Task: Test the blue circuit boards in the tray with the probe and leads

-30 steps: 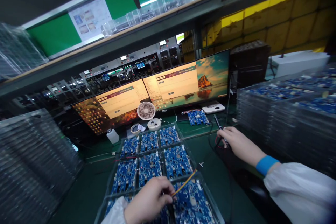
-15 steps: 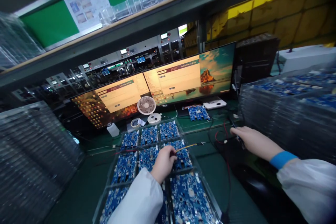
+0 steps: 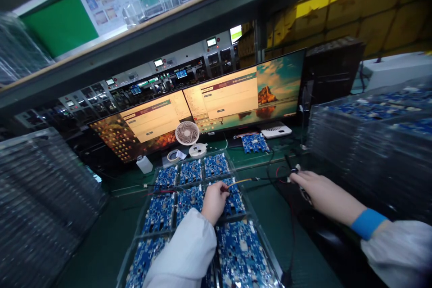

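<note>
At frame centre, the left hand pinches a thin orange-yellow wire over the circuit boards in their clear tray. The right hand is curled around a dark probe. The wire looks light, limp and fragile; best held near its connector.

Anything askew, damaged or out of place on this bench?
Nothing stands out. The blue circuit boards sit squarely in their clear tray. One loose board lies apart by the monitors, wired up. Red and black leads sprawl loosely near the right hand.
</note>
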`<state>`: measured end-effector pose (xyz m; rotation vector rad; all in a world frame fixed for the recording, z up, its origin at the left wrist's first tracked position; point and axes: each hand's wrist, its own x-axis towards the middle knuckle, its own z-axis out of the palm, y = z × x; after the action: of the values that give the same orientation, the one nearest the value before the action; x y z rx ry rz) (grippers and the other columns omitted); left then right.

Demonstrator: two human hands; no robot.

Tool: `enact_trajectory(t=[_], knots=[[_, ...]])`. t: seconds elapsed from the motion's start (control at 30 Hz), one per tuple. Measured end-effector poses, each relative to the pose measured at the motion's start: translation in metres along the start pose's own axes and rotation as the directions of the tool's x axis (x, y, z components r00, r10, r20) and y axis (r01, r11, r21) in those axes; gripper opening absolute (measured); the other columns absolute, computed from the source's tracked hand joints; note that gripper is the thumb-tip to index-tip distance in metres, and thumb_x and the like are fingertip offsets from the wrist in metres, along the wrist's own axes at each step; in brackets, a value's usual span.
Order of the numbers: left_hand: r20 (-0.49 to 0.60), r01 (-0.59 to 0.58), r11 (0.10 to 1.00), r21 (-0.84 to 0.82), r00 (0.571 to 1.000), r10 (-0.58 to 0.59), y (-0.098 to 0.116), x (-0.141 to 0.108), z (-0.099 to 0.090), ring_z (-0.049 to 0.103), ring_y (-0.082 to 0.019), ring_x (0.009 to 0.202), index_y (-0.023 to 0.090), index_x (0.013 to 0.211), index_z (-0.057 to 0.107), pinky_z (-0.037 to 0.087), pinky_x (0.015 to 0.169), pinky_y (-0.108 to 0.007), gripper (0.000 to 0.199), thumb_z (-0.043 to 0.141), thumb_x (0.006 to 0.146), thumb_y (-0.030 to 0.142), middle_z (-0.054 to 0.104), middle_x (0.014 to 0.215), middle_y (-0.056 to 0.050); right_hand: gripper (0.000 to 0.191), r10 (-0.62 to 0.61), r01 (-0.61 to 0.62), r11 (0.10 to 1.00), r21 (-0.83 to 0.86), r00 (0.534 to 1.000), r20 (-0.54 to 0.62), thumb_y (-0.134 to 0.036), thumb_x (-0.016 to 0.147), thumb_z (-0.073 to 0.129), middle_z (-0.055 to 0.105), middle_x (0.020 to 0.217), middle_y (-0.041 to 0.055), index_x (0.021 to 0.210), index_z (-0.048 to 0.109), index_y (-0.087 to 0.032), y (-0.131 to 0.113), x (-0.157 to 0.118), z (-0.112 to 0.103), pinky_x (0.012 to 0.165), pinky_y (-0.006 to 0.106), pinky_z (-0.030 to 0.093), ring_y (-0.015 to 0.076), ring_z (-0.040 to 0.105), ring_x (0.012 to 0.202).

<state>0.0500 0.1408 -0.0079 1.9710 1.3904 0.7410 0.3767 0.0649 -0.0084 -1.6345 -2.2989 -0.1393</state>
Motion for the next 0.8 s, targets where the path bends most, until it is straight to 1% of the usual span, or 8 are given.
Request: enact_trajectory(t=[0.1,0.2,0.3,0.4,0.5,0.63,0.73,0.8], knots=[[0.014,0.003,1.000,0.003,1.000,-0.003,-0.002,0.001,0.000,0.061,-0.014,0.074,0.015,0.079,0.064,0.046,0.074,-0.026,0.014,0.061,0.073,0.003,0.067,0.078,-0.001,0.037,-0.105,0.092,0.986,0.138,0.990,0.095,0.014,0.073,0.057,0.049,0.097,0.0023,0.095,0.054,-0.015,-0.053,-0.007,-0.022,0.075,0.028,0.046,0.0194,0.049,0.087],[0.031,0.012,1.000,-0.014,0.999,-0.011,-0.002,0.001,-0.001,0.061,-0.013,0.073,0.015,0.081,0.064,0.046,0.073,-0.025,0.015,0.059,0.074,0.002,0.067,0.078,0.000,0.044,-0.202,0.145,0.956,0.255,0.955,0.216,0.017,0.068,0.060,0.047,0.094,-0.0013,0.096,0.052,-0.016,-0.097,-0.019,-0.040,0.072,0.023,0.042,0.0154,0.047,0.083],[0.033,0.005,1.000,-0.029,0.999,-0.004,-0.001,0.001,-0.003,0.060,-0.013,0.071,0.014,0.082,0.064,0.046,0.072,-0.025,0.015,0.060,0.074,0.002,0.066,0.076,0.000,0.047,-0.195,0.044,0.940,0.337,0.883,0.428,0.017,0.066,0.055,0.046,0.097,-0.0008,0.098,0.052,-0.017,-0.119,-0.030,-0.047,0.075,0.025,0.038,0.0177,0.046,0.088],[0.041,0.009,0.999,-0.044,0.999,-0.007,0.000,0.002,-0.003,0.059,-0.012,0.069,0.014,0.082,0.064,0.046,0.070,-0.024,0.014,0.060,0.074,0.003,0.064,0.075,0.000,0.047,-0.194,-0.001,0.928,0.372,0.852,0.486,0.018,0.066,0.052,0.046,0.100,0.0002,0.099,0.052,-0.016,-0.124,-0.037,-0.040,0.078,0.025,0.037,0.0187,0.045,0.090],[0.055,0.007,1.000,-0.011,0.998,-0.006,0.002,0.002,-0.004,0.058,-0.012,0.069,0.014,0.081,0.064,0.045,0.071,-0.024,0.014,0.060,0.074,0.003,0.064,0.074,0.001,0.040,-0.231,0.035,0.902,0.431,0.881,0.413,0.016,0.068,0.052,0.047,0.096,0.0008,0.095,0.051,-0.014,-0.122,-0.041,-0.023,0.075,0.023,0.036,0.0184,0.045,0.086],[0.060,-0.009,1.000,0.018,0.998,0.008,0.003,0.001,-0.006,0.058,-0.012,0.070,0.015,0.080,0.064,0.045,0.071,-0.025,0.014,0.059,0.073,0.003,0.064,0.075,0.000,0.013,-0.331,0.169,0.825,0.539,0.918,0.220,-0.005,0.086,0.039,0.047,0.086,0.0037,0.086,0.047,-0.015,-0.117,-0.042,-0.004,0.066,0.025,0.033,0.0193,0.044,0.076],[0.069,-0.015,1.000,0.023,0.998,0.013,0.003,0.001,-0.007,0.059,-0.013,0.072,0.015,0.082,0.065,0.046,0.072,-0.025,0.015,0.059,0.074,0.004,0.065,0.077,0.000,0.030,-0.335,0.205,0.767,0.608,0.936,0.108,-0.023,0.101,0.026,0.047,0.083,0.0058,0.084,0.049,-0.015,-0.113,-0.043,-0.001,0.063,0.025,0.034,0.0195,0.046,0.073],[0.077,-0.016,0.999,0.028,0.997,0.014,0.003,0.001,-0.007,0.060,-0.013,0.073,0.015,0.083,0.065,0.047,0.073,-0.026,0.016,0.060,0.073,0.004,0.066,0.078,-0.001,0.043,-0.298,0.204,0.734,0.647,0.954,0.037,-0.037,0.109,0.025,0.048,0.082,0.0059,0.084,0.052,-0.016,-0.110,-0.043,-0.003,0.063,0.024,0.036,0.0189,0.048,0.074]])
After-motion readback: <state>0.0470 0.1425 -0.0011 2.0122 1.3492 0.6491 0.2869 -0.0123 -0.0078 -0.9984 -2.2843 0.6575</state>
